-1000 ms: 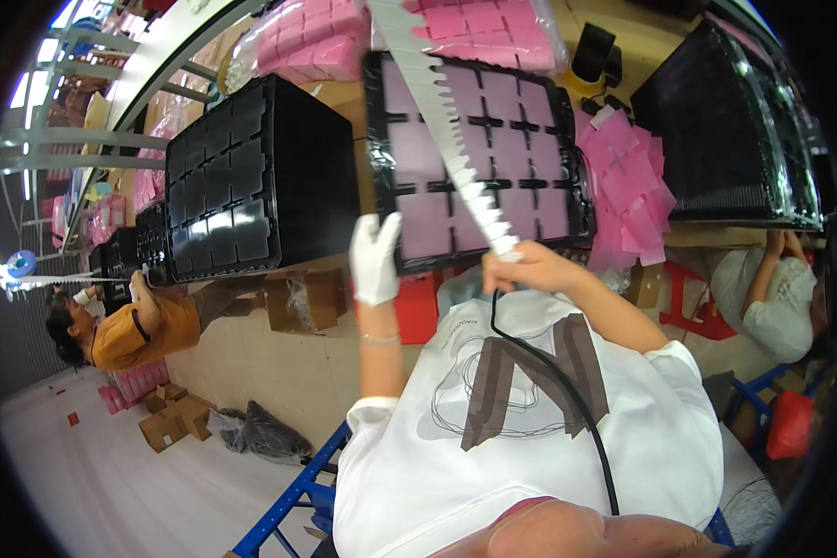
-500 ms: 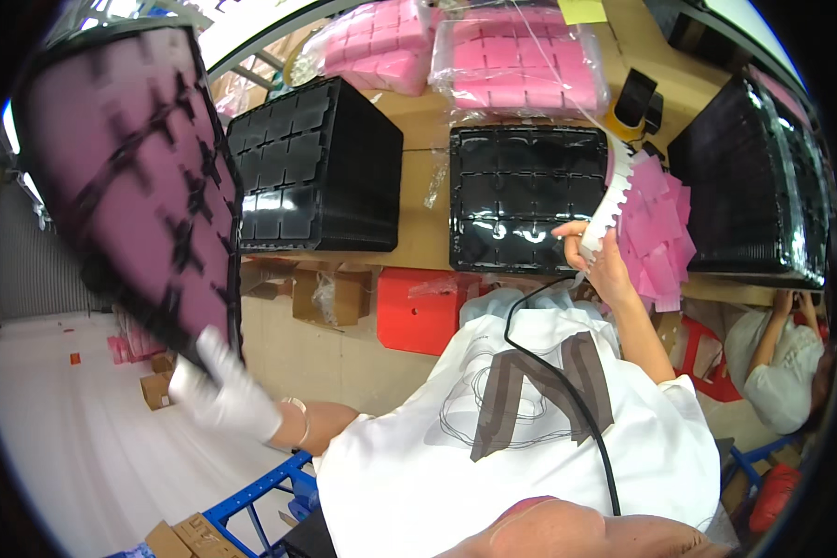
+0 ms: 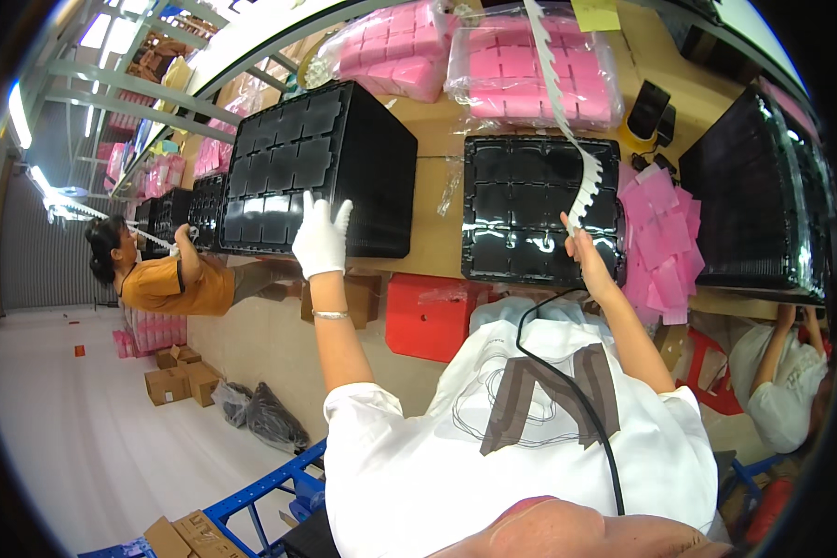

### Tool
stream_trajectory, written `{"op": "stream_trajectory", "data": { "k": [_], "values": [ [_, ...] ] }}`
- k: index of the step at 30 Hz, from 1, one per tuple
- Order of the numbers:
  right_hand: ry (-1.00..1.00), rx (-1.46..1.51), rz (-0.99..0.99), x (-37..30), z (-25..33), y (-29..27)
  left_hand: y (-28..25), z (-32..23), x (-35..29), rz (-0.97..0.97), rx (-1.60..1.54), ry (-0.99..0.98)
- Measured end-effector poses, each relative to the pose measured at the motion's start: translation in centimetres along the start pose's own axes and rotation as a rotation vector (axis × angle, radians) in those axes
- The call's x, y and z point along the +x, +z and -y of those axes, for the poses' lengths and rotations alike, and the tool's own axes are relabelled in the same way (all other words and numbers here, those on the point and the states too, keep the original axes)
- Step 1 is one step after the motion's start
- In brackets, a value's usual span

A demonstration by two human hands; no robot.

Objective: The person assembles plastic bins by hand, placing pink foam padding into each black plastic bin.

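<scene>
Over the near edge of the left stack of black trays (image 3: 284, 158) is my left hand (image 3: 323, 237), in a white glove, with fingers apart and nothing in it. Whether its fingertips touch the stack I cannot tell. My right hand (image 3: 588, 260), bare, pinches the lower end of a long white toothed strip (image 3: 581, 181), which curves up past the far side of the table. Beneath the strip lies a shiny black compartment tray (image 3: 521, 205) in the middle. A loose pile of pink sheets (image 3: 660, 237) sits just right of that tray.
Plastic-wrapped pink pieces (image 3: 535, 74) lie at the back, near a roll of yellow tape (image 3: 628, 135). Another tall black stack (image 3: 753, 186) stands at right. A red stool (image 3: 428, 316) is below the table edge. Co-workers are at far left (image 3: 172, 279) and far right (image 3: 781, 381).
My left hand has let go of the large dark tray with pink in it and moved right to the left stack. The strip in my right hand now stretches farther up and away.
</scene>
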State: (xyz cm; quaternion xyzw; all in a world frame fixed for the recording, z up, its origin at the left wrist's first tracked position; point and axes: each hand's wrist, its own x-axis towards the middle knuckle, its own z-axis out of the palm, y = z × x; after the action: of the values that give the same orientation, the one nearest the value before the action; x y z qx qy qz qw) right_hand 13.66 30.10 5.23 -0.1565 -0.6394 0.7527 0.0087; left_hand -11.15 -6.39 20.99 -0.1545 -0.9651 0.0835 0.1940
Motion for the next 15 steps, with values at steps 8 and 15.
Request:
{"op": "stream_trajectory", "data": {
  "k": [8,15],
  "values": [
    [-0.019,0.041,-0.130,0.5,0.0,0.7,-0.8,-1.8,-0.3,-0.146,-0.063,0.058],
    [-0.222,-0.367,-0.139,3.1,3.4,7.0,1.1,-17.1,-8.5,0.734,-1.745,-0.022]
  ]
}}
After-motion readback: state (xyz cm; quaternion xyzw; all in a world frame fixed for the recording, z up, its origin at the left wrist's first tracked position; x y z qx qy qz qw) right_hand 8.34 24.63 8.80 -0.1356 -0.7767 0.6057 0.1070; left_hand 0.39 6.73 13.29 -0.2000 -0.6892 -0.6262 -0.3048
